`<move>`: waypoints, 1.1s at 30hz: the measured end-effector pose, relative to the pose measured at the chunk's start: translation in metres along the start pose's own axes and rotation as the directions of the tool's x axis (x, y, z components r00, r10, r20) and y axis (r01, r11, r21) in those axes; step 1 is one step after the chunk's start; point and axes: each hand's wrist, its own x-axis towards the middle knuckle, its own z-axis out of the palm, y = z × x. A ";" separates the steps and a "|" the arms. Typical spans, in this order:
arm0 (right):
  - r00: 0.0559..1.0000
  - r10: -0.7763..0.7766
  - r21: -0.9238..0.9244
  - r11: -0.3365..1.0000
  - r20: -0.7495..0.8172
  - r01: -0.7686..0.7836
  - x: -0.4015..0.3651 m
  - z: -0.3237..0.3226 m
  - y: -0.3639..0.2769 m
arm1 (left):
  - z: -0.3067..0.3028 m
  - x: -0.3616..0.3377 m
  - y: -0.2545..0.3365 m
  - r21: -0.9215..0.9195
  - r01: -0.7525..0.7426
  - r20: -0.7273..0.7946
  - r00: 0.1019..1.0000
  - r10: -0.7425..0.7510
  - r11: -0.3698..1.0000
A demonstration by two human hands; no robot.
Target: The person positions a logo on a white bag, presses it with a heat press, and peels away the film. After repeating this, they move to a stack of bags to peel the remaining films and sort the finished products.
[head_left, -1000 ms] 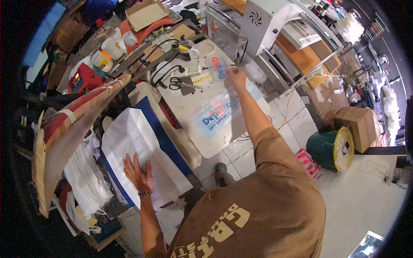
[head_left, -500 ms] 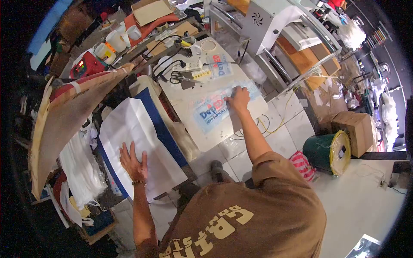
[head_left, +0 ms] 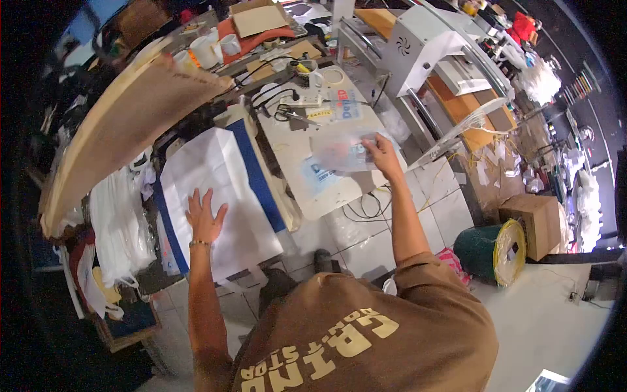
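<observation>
My left hand (head_left: 204,218) lies flat, fingers spread, on a white fabric bag (head_left: 215,189) spread over the blue lower platen (head_left: 251,166) of a heat press. My right hand (head_left: 383,151) grips the edge of a clear printed transfer film (head_left: 343,151) and holds it lifted above the white side table (head_left: 307,186). More printed films lie on that table, one (head_left: 318,176) under the lifted sheet and one (head_left: 344,104) farther back. The press's padded upper plate (head_left: 124,121) stands raised at the left.
Scissors (head_left: 287,116), a power strip (head_left: 308,100) with black cables, a tape roll and mugs (head_left: 219,46) sit at the table's far end. A white machine (head_left: 424,42) stands behind. A green roll (head_left: 486,251) and cardboard box (head_left: 532,219) sit on the tiled floor at right. White bags hang at left.
My right hand came back from the table's far end, took hold of a printed film and lifted it off the table. My left hand stayed flat on the white bag.
</observation>
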 end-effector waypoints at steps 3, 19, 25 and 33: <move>0.993 -0.066 0.087 0.995 0.103 0.057 -0.027 -0.006 -0.072 | -0.019 0.003 0.024 -0.099 -0.069 -0.062 0.996 0.063 0.993; 0.493 -0.600 -0.084 0.579 0.630 0.811 -0.165 0.151 -0.231 | -0.066 -0.071 -0.009 -0.885 0.297 0.267 0.954 0.132 -0.358; 0.582 -0.648 -0.095 0.625 0.492 0.775 -0.144 0.206 -0.173 | -0.065 -0.076 -0.043 -0.951 0.305 0.307 0.951 0.038 0.050; 0.621 -0.674 -0.136 0.626 0.401 0.768 -0.129 0.234 -0.145 | -0.040 -0.040 -0.067 -0.816 0.214 0.107 0.969 -0.223 0.538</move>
